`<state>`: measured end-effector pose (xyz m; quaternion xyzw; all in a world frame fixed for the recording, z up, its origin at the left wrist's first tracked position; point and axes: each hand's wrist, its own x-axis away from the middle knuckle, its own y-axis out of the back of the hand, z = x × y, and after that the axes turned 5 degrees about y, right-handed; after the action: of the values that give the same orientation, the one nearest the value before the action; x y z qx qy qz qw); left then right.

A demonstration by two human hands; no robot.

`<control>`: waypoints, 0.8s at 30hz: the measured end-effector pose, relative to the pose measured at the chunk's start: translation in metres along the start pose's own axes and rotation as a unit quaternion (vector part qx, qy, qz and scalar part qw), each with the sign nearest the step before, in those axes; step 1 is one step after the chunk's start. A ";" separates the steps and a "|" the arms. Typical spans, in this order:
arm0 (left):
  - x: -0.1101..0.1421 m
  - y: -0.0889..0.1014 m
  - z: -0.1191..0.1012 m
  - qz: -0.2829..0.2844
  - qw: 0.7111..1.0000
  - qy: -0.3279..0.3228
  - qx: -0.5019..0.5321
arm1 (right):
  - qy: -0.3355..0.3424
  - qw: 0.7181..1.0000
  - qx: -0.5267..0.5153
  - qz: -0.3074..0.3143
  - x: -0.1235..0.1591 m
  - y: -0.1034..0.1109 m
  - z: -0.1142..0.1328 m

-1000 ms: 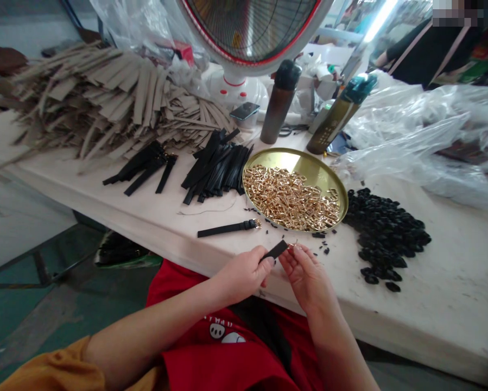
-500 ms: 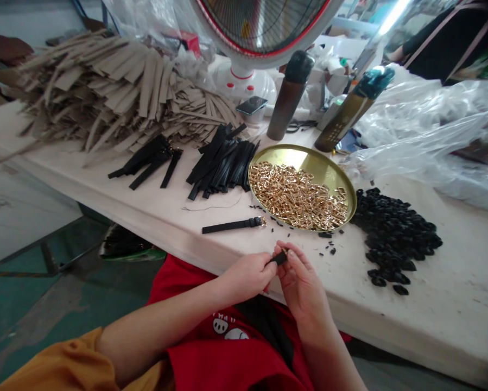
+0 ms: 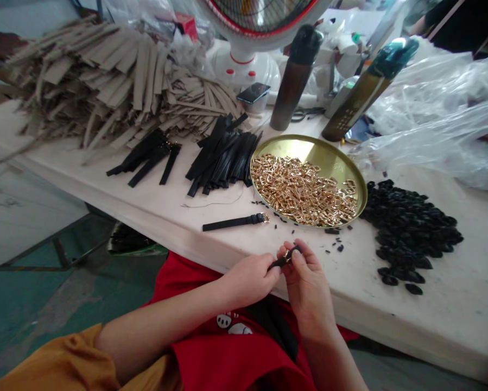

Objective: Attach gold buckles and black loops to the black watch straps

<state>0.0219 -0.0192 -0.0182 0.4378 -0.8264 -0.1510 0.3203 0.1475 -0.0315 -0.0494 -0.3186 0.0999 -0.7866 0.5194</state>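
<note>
Over the table's front edge, my left hand [image 3: 252,279] pinches a black watch strap [image 3: 275,264]. My right hand [image 3: 309,285] grips the strap's other end, fingers closed around it. A gold buckle [image 3: 286,254] shows on the strap between the two hands. Just beyond them lies another black strap [image 3: 229,223] with loops and a gold buckle at its right end. A round gold tray [image 3: 333,149] holds a heap of gold buckles [image 3: 304,190]. To its right is a pile of small black loops [image 3: 414,228].
Black straps [image 3: 225,157] lie left of the tray, with a smaller bunch [image 3: 150,157] farther left. Grey-brown strips [image 3: 105,81] are heaped behind. A fan [image 3: 244,70], two bottles [image 3: 296,76] and clear plastic bags [image 3: 443,119] line the back. Small black scraps dot the table.
The strap's buckle has come into plain view between my hands, and my right fingers now hold the black end beyond it. The view has shifted slightly.
</note>
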 end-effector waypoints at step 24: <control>0.015 -0.006 0.005 0.003 0.985 0.011 0.173 | 0.080 0.946 0.301 0.087 0.033 0.011 0.000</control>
<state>0.0160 -0.0350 -0.0187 0.4856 -0.8378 0.0005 0.2495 0.1471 -0.0655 -0.0412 -0.0737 -0.0727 -0.7547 0.6478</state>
